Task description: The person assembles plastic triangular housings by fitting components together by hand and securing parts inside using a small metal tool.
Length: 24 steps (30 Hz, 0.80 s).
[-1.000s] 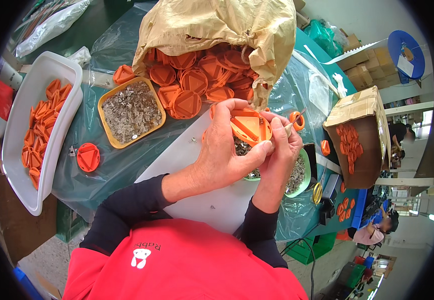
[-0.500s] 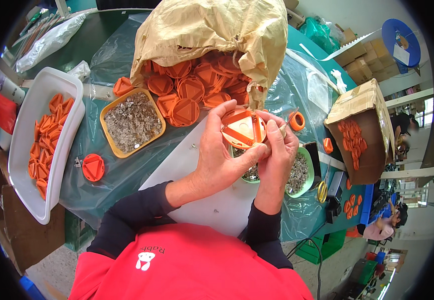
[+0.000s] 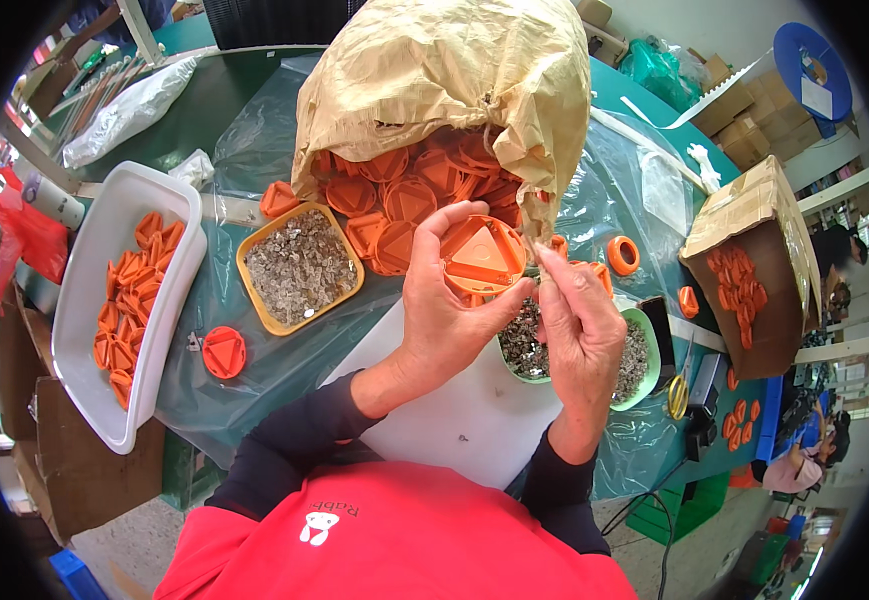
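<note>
Orange throughout, triangle-patterned, on the round plastic disc [image 3: 482, 258]; plain tan across the bulging crinkled sack [image 3: 434, 70]; white along the oblong plastic tub [image 3: 166, 335]; mustard yellow around the squarish plastic tray [image 3: 274, 326]; red over the cloth garment [image 3: 409, 540], with white animal motif [image 3: 317, 527].

A red plastic bag [image 3: 32, 238] shows at far left, a blue reel [image 3: 792, 62] upper right

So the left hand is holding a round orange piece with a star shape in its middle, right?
Not quite: the shape in its middle is a triangle, not a star, as the head view shows. The left hand does hold a round orange piece.
</note>
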### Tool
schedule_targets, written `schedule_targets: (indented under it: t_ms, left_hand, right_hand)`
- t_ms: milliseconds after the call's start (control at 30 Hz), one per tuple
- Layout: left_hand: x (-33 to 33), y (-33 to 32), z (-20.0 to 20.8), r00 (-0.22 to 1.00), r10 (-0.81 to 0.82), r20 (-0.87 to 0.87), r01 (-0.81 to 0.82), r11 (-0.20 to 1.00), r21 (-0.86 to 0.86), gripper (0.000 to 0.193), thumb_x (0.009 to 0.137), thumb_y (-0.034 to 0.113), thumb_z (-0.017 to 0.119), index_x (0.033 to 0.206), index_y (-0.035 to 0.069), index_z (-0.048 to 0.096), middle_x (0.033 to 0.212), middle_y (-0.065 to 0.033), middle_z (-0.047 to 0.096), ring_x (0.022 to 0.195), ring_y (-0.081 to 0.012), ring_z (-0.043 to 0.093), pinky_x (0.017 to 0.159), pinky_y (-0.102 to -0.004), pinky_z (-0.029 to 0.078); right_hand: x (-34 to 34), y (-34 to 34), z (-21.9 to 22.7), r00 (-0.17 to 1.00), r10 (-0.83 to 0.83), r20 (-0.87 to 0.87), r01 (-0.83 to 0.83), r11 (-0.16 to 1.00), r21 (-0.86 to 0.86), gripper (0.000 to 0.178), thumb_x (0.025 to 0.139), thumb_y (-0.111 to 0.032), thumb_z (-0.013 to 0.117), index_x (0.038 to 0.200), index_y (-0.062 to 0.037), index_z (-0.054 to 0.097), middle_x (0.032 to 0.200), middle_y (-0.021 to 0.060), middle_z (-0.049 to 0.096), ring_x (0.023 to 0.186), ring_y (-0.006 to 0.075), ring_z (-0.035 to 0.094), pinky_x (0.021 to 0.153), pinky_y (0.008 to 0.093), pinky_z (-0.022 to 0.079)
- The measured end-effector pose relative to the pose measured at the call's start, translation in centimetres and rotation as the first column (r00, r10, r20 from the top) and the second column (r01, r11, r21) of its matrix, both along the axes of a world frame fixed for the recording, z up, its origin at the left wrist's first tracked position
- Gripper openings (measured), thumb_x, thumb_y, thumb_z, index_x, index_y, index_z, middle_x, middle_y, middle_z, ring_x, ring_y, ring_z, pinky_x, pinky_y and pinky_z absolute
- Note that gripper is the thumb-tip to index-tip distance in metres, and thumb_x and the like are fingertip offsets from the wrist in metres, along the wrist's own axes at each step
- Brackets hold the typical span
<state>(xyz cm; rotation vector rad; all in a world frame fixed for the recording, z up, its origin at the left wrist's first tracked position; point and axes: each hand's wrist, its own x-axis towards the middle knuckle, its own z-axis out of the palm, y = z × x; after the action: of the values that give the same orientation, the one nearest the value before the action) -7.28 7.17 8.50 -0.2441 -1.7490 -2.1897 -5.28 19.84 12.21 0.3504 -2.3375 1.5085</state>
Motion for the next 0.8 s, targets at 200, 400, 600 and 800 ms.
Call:
schedule_targets:
  t_ms: [200,400,600,800]
  left_hand:
    - [0.0,0.3,-0.6,0.998,-0.022,-0.054,0.021,0.999,-0.03,0.074,0.066,0.003,0.076,0.125,-0.002,0.031,0.122,-0.0144,0.044,0.111,-0.019,0.049,0.094,-0.0301,0.041]
    - [0.5,0.0,-0.3,0.986,-0.139,-0.096,0.141,0.99,0.014,0.075,0.07,-0.004,0.063,0.132,-0.001,0.023,0.129,-0.0154,0.037,0.117,-0.022,0.044,0.097,-0.0326,0.039]
    - [0.5,0.4,-0.4,0.977,-0.147,-0.157,0.138,0.988,-0.067,0.076,0.069,-0.005,0.061,0.133,-0.001,0.02,0.133,-0.0158,0.033,0.121,-0.0226,0.04,0.1,-0.0339,0.037]
    - [0.5,0.8,-0.9,0.975,-0.145,-0.17,0.131,0.987,-0.095,0.076,0.067,-0.006,0.061,0.133,-0.001,0.023,0.133,-0.0154,0.035,0.122,-0.0226,0.04,0.1,-0.0338,0.037]
  right_hand:
    - [0.4,0.7,0.6,0.985,0.009,-0.173,0.035,0.968,0.248,0.029,0.08,0.004,0.056,0.108,-0.002,0.062,0.082,0.0113,0.055,0.071,0.0231,0.056,0.064,0.0306,0.046]
    - [1.4,1.2,1.9,0.978,0.001,-0.21,0.05,0.97,0.237,0.028,0.073,0.006,0.06,0.1,-0.0021,0.064,0.088,0.0118,0.055,0.072,0.0217,0.06,0.057,0.0305,0.048]
    - [1.5,1.4,1.6,0.977,-0.029,-0.212,0.084,0.964,0.254,0.023,0.071,0.005,0.063,0.093,-0.002,0.065,0.086,0.0083,0.057,0.062,0.0227,0.061,0.052,0.032,0.048]
    - [1.6,1.5,1.0,0.96,-0.082,-0.267,0.159,0.947,0.278,0.021,0.069,0.003,0.065,0.09,-0.002,0.066,0.084,0.0069,0.058,0.061,0.0224,0.061,0.051,0.0319,0.048]
